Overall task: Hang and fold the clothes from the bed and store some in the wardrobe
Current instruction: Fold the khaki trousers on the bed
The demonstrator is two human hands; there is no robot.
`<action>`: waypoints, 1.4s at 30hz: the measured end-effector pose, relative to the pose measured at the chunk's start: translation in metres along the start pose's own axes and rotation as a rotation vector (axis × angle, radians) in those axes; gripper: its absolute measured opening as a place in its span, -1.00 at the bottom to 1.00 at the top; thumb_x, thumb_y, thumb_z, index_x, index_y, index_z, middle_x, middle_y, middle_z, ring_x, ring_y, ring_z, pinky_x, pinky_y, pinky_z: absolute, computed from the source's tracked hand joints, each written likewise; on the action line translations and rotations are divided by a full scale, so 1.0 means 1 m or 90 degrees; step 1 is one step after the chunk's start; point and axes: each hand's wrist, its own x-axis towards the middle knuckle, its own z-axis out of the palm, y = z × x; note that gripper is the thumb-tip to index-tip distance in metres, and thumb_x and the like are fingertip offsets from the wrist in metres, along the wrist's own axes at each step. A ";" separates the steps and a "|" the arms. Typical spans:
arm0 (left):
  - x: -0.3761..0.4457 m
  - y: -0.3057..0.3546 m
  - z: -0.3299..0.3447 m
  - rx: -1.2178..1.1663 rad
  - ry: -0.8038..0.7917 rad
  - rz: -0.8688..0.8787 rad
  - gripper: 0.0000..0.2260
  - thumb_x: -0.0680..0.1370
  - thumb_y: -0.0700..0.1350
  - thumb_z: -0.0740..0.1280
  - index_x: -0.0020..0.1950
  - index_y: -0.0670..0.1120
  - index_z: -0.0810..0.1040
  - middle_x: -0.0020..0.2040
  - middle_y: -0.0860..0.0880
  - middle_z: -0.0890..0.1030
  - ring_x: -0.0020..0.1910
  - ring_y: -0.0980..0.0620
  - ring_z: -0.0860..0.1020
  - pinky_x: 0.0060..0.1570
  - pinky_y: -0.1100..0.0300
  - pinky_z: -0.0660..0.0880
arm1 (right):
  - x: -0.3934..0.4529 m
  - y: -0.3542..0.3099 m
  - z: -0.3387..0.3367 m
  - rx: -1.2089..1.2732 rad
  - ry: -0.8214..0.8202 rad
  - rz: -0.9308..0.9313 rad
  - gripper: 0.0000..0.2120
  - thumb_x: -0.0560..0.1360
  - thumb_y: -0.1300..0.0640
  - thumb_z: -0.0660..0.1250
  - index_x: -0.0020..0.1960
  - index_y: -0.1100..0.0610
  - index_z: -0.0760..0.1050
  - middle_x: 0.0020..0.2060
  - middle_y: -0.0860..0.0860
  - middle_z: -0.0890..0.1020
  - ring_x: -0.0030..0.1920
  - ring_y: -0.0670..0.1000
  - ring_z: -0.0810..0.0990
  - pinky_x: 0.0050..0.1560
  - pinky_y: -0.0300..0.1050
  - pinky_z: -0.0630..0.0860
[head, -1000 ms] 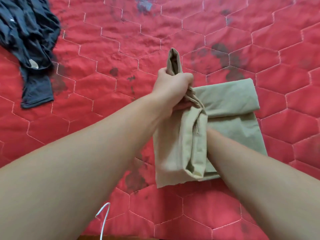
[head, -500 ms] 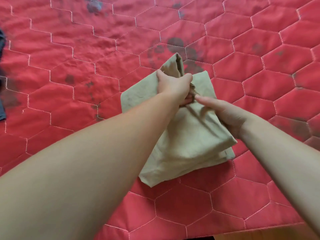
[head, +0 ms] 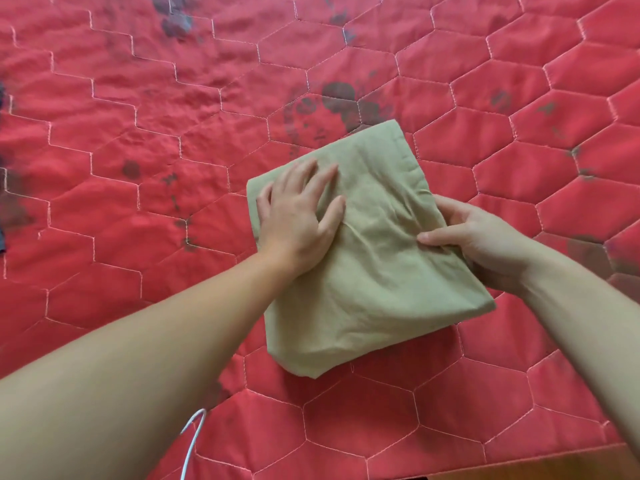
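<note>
A khaki garment lies folded into a flat rectangle on the red quilted bed cover, in the middle of the head view. My left hand lies flat on its upper left part, fingers straight and spread, pressing the cloth down. My right hand grips the garment's right edge, thumb on top and fingers curled under the fold.
A white hanger hook pokes in at the bottom, beside my left forearm. A sliver of dark clothing shows at the far left edge. The bed's front edge runs along the bottom right.
My left hand has let go of the bunched top of the garment and now presses flat on it. The garment went from held up and gathered to lying folded flat. My right hand moved to its right edge.
</note>
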 end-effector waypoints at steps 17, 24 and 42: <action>-0.042 -0.034 0.028 0.252 -0.184 0.043 -0.37 0.51 0.39 -0.16 0.55 0.26 -0.21 0.59 0.04 -0.23 0.54 -0.03 -0.31 0.45 -0.16 -0.35 | 0.007 0.012 0.001 -0.704 0.296 0.027 -0.63 0.42 0.22 0.38 0.21 0.03 0.50 0.06 -0.04 0.60 0.04 0.05 0.57 0.00 -0.06 0.45; -0.101 -0.014 0.044 0.132 -0.073 -0.060 -0.44 0.58 0.23 0.00 0.57 0.17 0.04 0.61 0.01 -0.10 0.56 -0.03 -0.23 0.49 -0.12 -0.21 | 0.007 0.051 0.059 -0.986 0.353 -0.376 -0.37 0.45 -0.15 0.17 0.50 -0.01 0.28 0.51 0.15 0.24 0.49 0.20 0.22 0.41 0.26 0.15; -0.075 -0.027 0.005 -0.387 -0.023 -0.606 -0.37 0.38 0.14 0.50 0.36 -0.10 0.44 0.14 0.00 0.59 0.16 -0.02 0.55 0.20 0.11 0.45 | 0.016 0.038 0.020 -0.420 0.465 -0.003 -0.41 0.32 -0.22 0.49 0.22 0.06 0.45 0.03 -0.08 0.57 0.05 -0.03 0.57 -0.02 -0.15 0.39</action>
